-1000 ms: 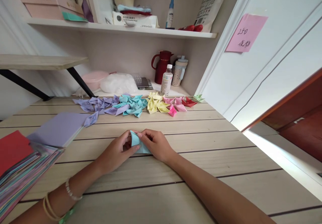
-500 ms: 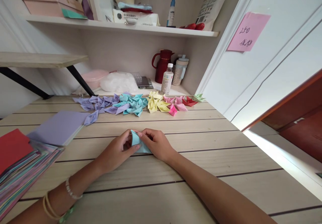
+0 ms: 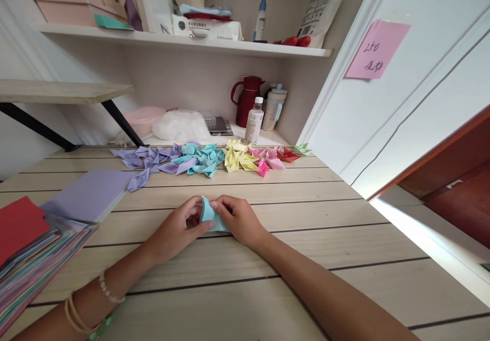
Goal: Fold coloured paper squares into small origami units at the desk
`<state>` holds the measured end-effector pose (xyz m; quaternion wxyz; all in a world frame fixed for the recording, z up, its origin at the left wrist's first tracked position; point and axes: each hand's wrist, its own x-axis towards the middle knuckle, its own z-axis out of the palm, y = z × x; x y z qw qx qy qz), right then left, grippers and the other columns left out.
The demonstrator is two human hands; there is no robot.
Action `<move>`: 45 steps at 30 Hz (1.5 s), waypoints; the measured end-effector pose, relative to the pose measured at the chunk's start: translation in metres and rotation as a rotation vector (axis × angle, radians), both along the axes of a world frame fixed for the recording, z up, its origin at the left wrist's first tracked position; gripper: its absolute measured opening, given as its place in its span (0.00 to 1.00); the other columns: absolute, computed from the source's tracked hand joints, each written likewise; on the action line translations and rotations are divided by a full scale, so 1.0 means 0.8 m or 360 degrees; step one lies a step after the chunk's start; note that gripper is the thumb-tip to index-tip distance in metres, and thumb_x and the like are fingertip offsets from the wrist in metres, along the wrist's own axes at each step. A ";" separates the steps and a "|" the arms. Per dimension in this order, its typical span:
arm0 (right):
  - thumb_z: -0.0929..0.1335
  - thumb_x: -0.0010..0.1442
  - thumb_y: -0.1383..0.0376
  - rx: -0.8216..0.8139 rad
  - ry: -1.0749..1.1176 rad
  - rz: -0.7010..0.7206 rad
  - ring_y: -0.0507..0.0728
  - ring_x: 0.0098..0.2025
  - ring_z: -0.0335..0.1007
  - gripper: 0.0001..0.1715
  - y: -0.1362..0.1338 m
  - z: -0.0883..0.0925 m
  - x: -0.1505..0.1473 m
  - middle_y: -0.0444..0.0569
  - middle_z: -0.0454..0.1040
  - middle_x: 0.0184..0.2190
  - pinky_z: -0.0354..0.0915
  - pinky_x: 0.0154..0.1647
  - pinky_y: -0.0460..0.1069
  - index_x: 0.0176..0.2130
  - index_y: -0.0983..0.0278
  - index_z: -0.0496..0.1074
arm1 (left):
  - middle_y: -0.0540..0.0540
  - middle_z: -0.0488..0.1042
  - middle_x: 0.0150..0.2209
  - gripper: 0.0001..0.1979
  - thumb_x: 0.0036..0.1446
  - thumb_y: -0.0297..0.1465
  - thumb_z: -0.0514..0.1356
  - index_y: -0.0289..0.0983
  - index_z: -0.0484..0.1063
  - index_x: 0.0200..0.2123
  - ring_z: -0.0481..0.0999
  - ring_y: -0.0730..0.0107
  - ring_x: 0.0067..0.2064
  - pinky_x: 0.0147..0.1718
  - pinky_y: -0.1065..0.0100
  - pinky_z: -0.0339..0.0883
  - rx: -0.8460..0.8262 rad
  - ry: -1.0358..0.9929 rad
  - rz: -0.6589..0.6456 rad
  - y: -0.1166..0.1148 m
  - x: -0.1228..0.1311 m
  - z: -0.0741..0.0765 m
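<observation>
A small folded piece of light blue origami paper is held between both hands just above the middle of the table. My left hand grips its left end, thumb in front and fingers behind. On the other side, my right hand pinches the paper's upper part and covers its right end. Behind the hands lies a row of folded paper boats: purple, blue, yellow, pink, red and green.
To the left are a stack of purple paper and a pile of coloured sheets topped with red paper. At the back stand a bottle, a dark red jug and a cup. A raised wooden shelf overhangs the left side.
The blue paper's left end has shifted slightly and its upper edge looks more curved. Both hands stay in nearly the same place, still holding it.
</observation>
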<state>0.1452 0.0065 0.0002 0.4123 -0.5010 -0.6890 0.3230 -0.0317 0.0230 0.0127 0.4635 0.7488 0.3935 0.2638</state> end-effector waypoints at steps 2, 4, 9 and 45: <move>0.61 0.61 0.54 0.0006 0.0017 -0.0033 0.50 0.25 0.58 0.18 0.000 0.000 -0.001 0.42 0.67 0.22 0.54 0.27 0.44 0.29 0.65 0.69 | 0.49 0.71 0.30 0.21 0.53 0.40 0.59 0.38 0.63 0.49 0.67 0.70 0.31 0.32 0.69 0.61 -0.0022 -0.0016 -0.0002 0.000 0.000 0.001; 0.62 0.60 0.54 -0.0003 0.0025 -0.0056 0.49 0.24 0.57 0.18 0.000 0.000 -0.002 0.42 0.65 0.21 0.54 0.25 0.44 0.29 0.64 0.69 | 0.50 0.71 0.30 0.21 0.53 0.40 0.59 0.38 0.63 0.48 0.67 0.69 0.31 0.32 0.69 0.60 -0.0027 -0.0032 0.0000 0.000 0.001 0.000; 0.61 0.60 0.55 -0.0009 0.0038 -0.0043 0.49 0.23 0.56 0.18 -0.001 0.001 -0.002 0.41 0.64 0.20 0.53 0.24 0.44 0.28 0.64 0.68 | 0.50 0.70 0.27 0.21 0.52 0.40 0.59 0.37 0.64 0.47 0.67 0.70 0.30 0.31 0.69 0.60 -0.0026 -0.0020 -0.0013 0.000 0.001 0.000; 0.60 0.59 0.59 -0.0134 0.0339 0.0081 0.50 0.24 0.55 0.17 0.000 0.003 -0.001 0.41 0.60 0.20 0.54 0.26 0.44 0.25 0.65 0.67 | 0.43 0.76 0.38 0.23 0.52 0.39 0.61 0.36 0.64 0.49 0.75 0.61 0.40 0.39 0.63 0.66 -0.0243 -0.0308 0.0073 0.011 -0.003 -0.007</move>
